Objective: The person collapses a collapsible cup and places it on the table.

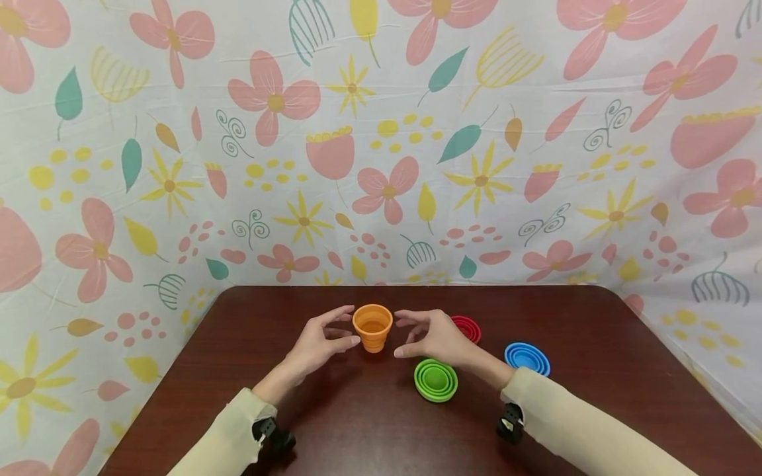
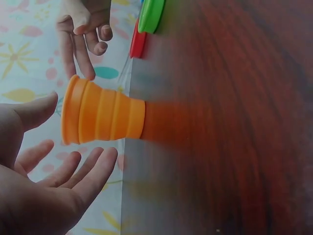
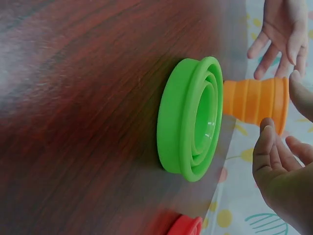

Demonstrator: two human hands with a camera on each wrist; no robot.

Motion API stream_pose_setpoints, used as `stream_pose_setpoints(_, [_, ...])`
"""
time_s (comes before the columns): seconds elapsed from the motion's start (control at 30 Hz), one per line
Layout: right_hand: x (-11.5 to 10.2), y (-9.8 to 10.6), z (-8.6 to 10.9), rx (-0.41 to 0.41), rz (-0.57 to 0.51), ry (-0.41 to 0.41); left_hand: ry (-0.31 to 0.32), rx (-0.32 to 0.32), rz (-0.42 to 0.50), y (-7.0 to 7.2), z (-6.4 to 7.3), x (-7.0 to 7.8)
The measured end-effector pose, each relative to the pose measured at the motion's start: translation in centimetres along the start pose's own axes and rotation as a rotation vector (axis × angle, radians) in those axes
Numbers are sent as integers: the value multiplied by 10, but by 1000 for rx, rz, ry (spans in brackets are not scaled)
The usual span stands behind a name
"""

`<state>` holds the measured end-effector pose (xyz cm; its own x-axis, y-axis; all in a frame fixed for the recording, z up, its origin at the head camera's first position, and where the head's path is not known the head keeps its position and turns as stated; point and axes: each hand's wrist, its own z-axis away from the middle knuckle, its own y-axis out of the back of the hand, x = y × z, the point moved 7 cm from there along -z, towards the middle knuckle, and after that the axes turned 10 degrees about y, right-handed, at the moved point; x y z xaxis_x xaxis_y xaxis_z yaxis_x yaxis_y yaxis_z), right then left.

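An orange collapsible cup (image 1: 373, 338), pulled out to its full stepped height, stands upright on the table between the two hands. My left hand (image 1: 317, 344) is at its left side, fingers apart and loosely bent; the left wrist view shows a gap between that hand (image 2: 54, 191) and the cup (image 2: 105, 112). On the cup's other side is my right hand (image 1: 437, 338), fingers spread and holding nothing. Below the right hand lies a green collapsible cup (image 1: 436, 381), folded flat into rings. A folded red cup (image 1: 468, 328) is partly hidden behind the right hand.
Right of the right forearm lies a folded blue collapsible cup (image 1: 528, 359). The dark brown wooden table (image 1: 369, 423) ends at the back against a white cloth (image 1: 381, 139) printed with flowers and leaves.
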<state>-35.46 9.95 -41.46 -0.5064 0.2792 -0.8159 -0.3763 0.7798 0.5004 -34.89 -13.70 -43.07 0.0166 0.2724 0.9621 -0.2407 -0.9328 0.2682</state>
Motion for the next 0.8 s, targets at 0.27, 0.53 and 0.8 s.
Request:
stream_pose_setpoints(0.27, [4, 1, -17, 18, 11, -17, 13, -63, 0, -2, -13, -3])
stream_pose_setpoints(0.53, [7, 2, -32, -17, 19, -20, 36, -114, 25, -2, -19, -9])
stream_pose_setpoints(0.8, [10, 1, -39, -56, 18, -8, 54, -139, 39, -2, -24, -11])
